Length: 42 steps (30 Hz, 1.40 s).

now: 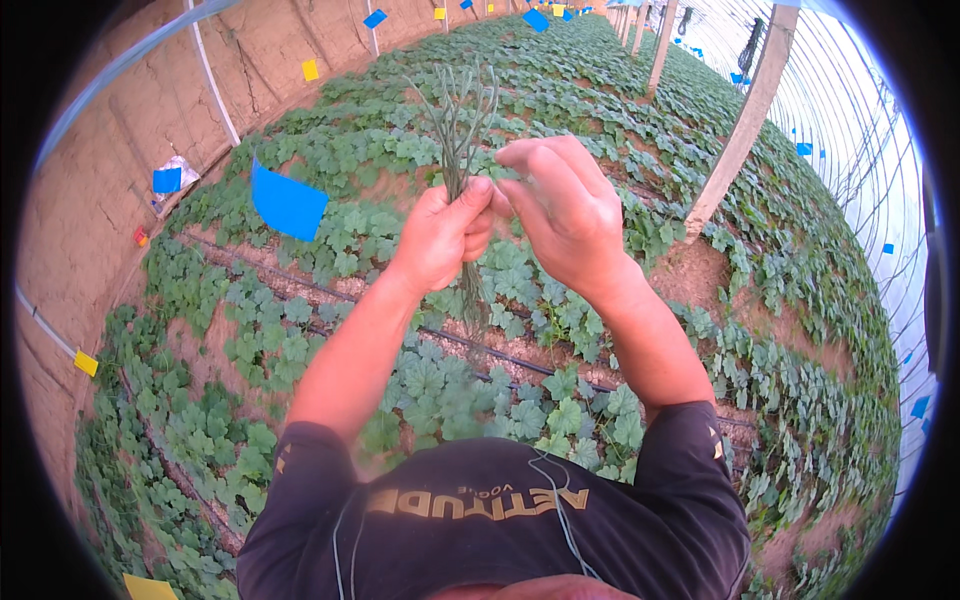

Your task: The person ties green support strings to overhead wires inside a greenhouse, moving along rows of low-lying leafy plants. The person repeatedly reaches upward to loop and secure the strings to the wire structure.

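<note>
My left hand (450,232) is closed in a fist around a bundle of thin dark-green strands (456,135), which look like twine. The strands fan out above the fist, and their loose tails (472,296) hang blurred below it. Close by on the right is my right hand (566,202), raised with its fingers curved and a gap between thumb and forefinger. Its thumb tip is beside my left thumb; whether they touch is unclear. I see nothing held in it. Below both hands grow broad-leaved green plants (427,375).
Black drip lines (517,361) run between the plant rows. A blue sticky card (289,199) hangs left of my hands. A leaning post (739,127) stands to the right, before the film-covered greenhouse side (862,142). An earthen wall (97,217) runs along the left.
</note>
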Each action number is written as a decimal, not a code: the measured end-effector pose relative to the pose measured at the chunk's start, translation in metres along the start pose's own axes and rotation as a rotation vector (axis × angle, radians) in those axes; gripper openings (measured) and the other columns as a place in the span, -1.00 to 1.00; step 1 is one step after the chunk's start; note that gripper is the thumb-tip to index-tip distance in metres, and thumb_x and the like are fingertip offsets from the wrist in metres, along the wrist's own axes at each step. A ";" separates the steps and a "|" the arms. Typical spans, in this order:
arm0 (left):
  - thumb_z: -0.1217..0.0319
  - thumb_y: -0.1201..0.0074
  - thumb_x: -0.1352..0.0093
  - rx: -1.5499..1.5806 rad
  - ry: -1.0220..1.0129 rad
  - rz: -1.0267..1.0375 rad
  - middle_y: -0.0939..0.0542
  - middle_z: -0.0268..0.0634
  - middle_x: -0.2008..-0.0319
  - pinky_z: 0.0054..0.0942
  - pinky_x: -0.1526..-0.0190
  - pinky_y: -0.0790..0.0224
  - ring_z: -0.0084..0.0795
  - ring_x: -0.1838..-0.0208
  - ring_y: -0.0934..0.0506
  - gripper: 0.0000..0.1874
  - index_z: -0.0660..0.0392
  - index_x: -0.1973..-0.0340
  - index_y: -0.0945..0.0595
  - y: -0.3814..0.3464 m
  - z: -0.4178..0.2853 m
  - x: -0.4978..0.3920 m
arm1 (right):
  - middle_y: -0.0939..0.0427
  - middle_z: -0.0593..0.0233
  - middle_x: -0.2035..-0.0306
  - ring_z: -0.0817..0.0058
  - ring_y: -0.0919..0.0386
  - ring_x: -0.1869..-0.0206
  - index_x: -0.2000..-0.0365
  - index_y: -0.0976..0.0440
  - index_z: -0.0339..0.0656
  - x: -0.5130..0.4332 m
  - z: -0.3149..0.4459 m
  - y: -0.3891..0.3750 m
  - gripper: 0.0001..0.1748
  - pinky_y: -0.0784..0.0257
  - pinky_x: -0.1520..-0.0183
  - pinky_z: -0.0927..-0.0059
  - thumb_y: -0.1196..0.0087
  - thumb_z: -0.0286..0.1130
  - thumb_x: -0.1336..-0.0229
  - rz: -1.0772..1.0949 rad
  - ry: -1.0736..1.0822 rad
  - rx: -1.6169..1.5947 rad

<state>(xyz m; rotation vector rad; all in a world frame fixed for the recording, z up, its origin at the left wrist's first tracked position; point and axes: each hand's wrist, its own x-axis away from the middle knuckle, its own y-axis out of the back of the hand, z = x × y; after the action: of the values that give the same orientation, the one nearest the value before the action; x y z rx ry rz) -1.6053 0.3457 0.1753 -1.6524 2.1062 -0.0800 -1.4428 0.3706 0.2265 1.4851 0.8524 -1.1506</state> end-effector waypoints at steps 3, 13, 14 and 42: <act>0.12 0.14 -0.53 0.044 -0.023 -0.003 -0.16 -0.59 0.67 -0.61 0.64 0.19 -0.73 0.67 -0.07 -0.60 0.20 0.33 -0.54 -0.005 0.001 -0.001 | -0.53 0.12 0.32 0.22 -0.53 0.27 0.27 -0.44 -0.28 0.004 -0.003 0.004 -0.70 -0.45 0.24 0.32 -0.26 -0.58 0.07 0.039 -0.169 -0.039; 0.15 0.19 -0.54 0.227 -0.143 -0.116 -0.12 -0.56 0.66 -0.63 0.64 0.20 -0.69 0.66 -0.03 -0.64 0.12 0.36 -0.51 -0.004 -0.028 -0.012 | -0.29 0.58 0.53 0.82 -0.21 0.57 0.06 -0.35 -0.20 0.084 0.007 -0.009 -0.75 -0.12 0.54 0.69 -0.04 -0.35 -0.33 0.576 -1.141 -1.277; 0.15 0.21 -0.54 0.239 -0.168 -0.120 -0.13 -0.56 0.65 -0.63 0.64 0.21 -0.69 0.66 -0.04 -0.65 0.10 0.36 -0.51 0.007 -0.037 -0.010 | -0.22 0.63 0.57 0.83 -0.09 0.58 -0.01 -0.35 -0.17 0.092 -0.001 -0.004 -0.70 0.03 0.58 0.71 -0.03 -0.29 -0.34 0.620 -1.195 -1.386; 0.26 0.07 -0.47 -0.416 0.268 -1.631 -0.28 -0.42 0.67 -0.53 0.71 0.11 -0.58 0.69 -0.16 -0.70 0.22 0.38 -0.58 0.454 0.017 0.451 | -0.46 0.51 0.43 0.84 -0.26 0.55 -0.15 -0.37 -0.26 0.111 -0.081 0.068 -0.55 -0.11 0.57 0.74 -0.05 -0.28 -0.33 0.859 -1.344 -0.681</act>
<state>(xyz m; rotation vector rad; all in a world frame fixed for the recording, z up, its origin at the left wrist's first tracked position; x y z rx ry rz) -2.0883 0.0545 -0.1282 -3.2431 0.3427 -0.3789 -1.3287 0.4287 0.1416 0.2003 -0.3383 -0.7731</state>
